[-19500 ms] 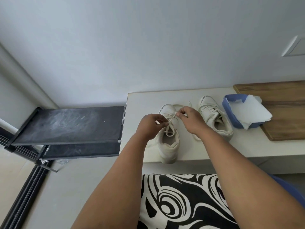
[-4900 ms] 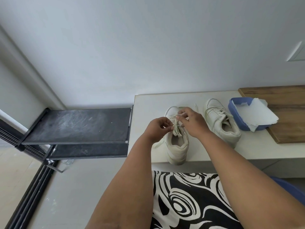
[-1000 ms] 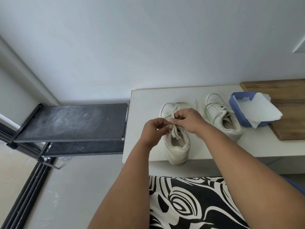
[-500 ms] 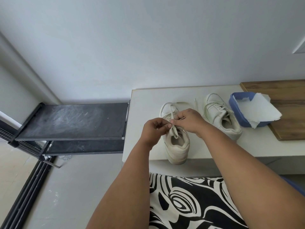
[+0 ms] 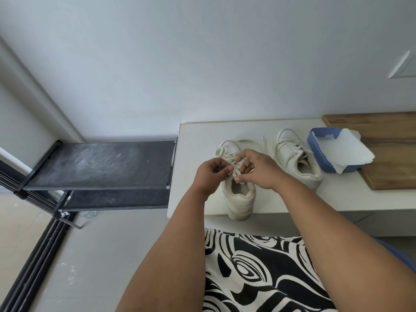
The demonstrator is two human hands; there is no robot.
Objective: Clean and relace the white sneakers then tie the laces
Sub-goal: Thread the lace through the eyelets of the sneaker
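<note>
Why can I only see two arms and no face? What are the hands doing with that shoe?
The camera sits on the person's head and looks down, so you see only their arms. The left hand and right hand both pinch the laces of the near sneaker, tying them. That shoe stands at the front edge of a white bench. The other sneaker waits beside it, next to a blue tub with white paper in it. On the left is a dusty black rack.
</note>
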